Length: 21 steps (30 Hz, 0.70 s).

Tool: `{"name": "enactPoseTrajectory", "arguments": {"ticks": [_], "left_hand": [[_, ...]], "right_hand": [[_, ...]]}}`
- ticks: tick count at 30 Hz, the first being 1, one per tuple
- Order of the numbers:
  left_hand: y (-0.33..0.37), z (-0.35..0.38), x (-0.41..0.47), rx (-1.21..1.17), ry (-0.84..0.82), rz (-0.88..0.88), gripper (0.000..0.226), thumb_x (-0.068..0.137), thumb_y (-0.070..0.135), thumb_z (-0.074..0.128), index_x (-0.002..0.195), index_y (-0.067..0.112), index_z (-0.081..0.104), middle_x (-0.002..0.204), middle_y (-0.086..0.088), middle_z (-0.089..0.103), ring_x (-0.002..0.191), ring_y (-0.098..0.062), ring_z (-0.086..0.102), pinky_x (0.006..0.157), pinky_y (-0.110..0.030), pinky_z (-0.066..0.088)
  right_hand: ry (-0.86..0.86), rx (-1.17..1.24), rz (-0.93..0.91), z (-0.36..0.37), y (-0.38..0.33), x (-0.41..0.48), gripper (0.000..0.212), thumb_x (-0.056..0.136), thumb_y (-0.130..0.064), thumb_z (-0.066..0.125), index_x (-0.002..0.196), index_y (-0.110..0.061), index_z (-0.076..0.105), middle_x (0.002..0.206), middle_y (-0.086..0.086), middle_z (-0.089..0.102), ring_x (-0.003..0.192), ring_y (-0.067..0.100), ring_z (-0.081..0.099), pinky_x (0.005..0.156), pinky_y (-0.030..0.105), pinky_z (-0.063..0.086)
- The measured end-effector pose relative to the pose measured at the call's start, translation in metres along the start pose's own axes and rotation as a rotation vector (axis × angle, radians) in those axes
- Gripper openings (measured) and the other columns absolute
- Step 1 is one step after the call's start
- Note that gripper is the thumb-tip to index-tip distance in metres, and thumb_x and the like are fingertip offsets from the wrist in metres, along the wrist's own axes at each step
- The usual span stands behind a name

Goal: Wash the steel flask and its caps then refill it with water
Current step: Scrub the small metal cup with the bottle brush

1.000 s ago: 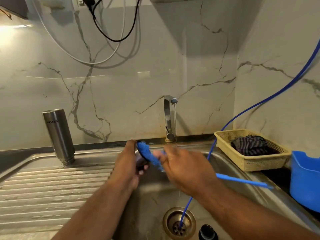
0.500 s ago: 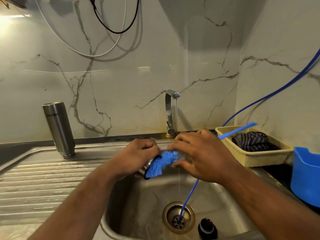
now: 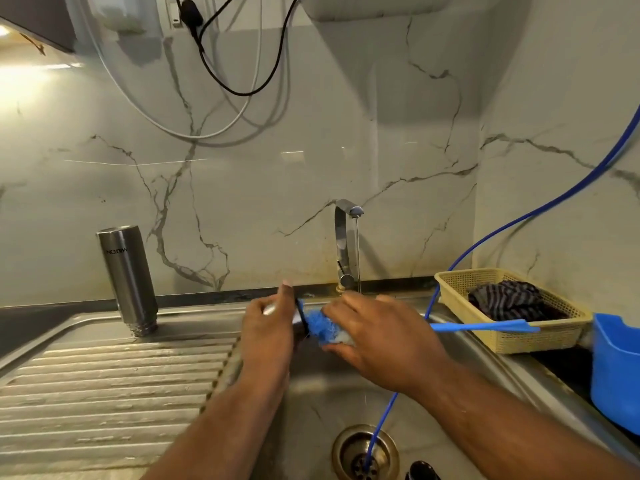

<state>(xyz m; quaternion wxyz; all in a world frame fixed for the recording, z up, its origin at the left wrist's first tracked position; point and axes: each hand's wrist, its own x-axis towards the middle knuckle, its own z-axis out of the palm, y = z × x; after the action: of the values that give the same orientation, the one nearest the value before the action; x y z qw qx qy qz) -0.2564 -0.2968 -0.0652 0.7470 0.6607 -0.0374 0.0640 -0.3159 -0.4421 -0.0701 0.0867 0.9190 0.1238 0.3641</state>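
My left hand [image 3: 266,327] grips a small dark cap [image 3: 300,332]; my right hand [image 3: 377,341] clamps a blue bottle brush [image 3: 317,323] against it. The steel flask [image 3: 126,278] stands inverted, left of my hands. Wet and light, the cap likely slips; hold its rim.

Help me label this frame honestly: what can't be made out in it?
Head view only.
- Cap: mostly hidden by the left hand and the brush head; only its dark rim shows.
- Right hand grip on the brush: covered by the hand's own back.
- Dark round thing by the drain: cut off by the bottom edge.
- Flask interior: mouth down on the drainboard.
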Motion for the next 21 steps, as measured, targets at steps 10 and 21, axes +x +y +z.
{"name": "enactPoseTrajectory", "arguments": {"ticks": [10, 21], "left_hand": [[0.013, -0.029, 0.025, 0.726, -0.649, 0.071, 0.025, 0.102, 0.037, 0.055, 0.081, 0.022, 0.059, 0.082, -0.002, 0.062, 0.071, -0.013, 0.056, 0.051, -0.022, 0.044], [0.023, -0.009, 0.002, -0.277, -0.101, -0.202, 0.035, 0.098, 0.046, 0.06, 0.105, 0.012, 0.062, 0.092, -0.016, 0.07, 0.071, -0.023, 0.062, 0.052, -0.028, 0.046]], "right_hand": [[-0.009, -0.055, -0.187, 0.003, 0.025, -0.006, 0.049, 0.084, -0.055, 0.073, 0.126, -0.032, 0.061, 0.105, -0.011, 0.069, 0.087, 0.01, 0.064, 0.073, 0.031, 0.04], [0.095, -0.022, 0.013, -0.003, -0.005, 0.001, 0.05, 0.089, -0.054, 0.065, 0.129, -0.026, 0.061, 0.106, -0.007, 0.068, 0.084, 0.009, 0.064, 0.073, 0.029, 0.045]]}}
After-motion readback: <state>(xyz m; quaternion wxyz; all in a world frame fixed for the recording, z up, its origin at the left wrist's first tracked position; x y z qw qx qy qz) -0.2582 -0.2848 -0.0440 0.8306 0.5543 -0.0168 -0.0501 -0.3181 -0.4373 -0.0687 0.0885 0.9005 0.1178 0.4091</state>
